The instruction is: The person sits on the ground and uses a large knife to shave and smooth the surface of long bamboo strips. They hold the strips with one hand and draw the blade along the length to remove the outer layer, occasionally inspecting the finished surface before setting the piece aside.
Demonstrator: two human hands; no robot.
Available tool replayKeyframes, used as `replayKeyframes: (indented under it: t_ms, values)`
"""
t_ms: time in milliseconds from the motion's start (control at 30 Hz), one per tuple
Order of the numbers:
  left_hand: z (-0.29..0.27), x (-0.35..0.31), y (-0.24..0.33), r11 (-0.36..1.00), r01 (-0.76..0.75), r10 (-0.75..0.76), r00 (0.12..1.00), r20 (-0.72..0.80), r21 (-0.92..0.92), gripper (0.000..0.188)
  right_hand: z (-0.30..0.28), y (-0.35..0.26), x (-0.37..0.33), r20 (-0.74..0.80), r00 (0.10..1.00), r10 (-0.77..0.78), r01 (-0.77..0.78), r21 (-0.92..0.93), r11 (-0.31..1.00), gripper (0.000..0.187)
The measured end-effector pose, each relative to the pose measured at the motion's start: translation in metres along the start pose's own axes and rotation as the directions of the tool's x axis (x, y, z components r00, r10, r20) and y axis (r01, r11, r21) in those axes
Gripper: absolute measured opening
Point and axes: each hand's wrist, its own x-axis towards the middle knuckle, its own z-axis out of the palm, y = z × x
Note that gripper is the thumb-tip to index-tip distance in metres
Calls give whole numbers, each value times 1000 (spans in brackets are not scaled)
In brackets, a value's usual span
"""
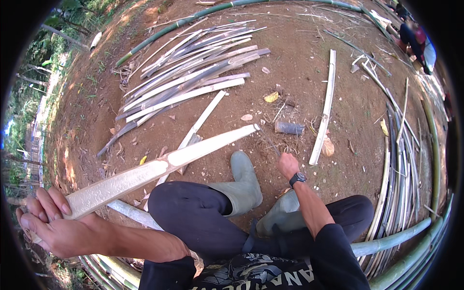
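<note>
My left hand [58,227] is closed around the near end of a long split-bamboo slat [208,146], its pale inner face up. The slat slants away to the right, over my left knee, and its far tip is above the ground beyond my boots. My right hand [288,166], with a watch on the wrist, is a fist in front of my right boot. From it a thin dark blade [271,142], seen almost edge-on, points toward the slat's tip; it looks like a knife. Its handle is hidden in the fist.
Split bamboo strips [193,72] lie piled at the far left. A short dark bamboo piece [289,128] lies ahead, and a single strip [325,106] right of it. More strips [398,179] and green poles [411,237] are at right. Another person [418,43] is at the far right.
</note>
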Motion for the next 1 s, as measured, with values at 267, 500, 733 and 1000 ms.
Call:
replayKeyframes:
  t_ms: [267,500,733,1000]
  values:
    - [-3,-2,-5,932,243,-259,966,-23,-267,31,-36,-112,-16,-100,945,-310,326,244,913,27]
    - [-8,0,-15,865,354,-385,923,-19,-355,31,12,-24,2,-4,999,-44,44,137,990,29]
    - [-31,1,-30,830,353,-346,933,97,-433,34,-23,-83,-13,-35,980,-196,200,197,960,26]
    - [-38,5,-47,767,426,-393,903,174,-480,35,18,17,22,25,989,-144,144,27,989,32]
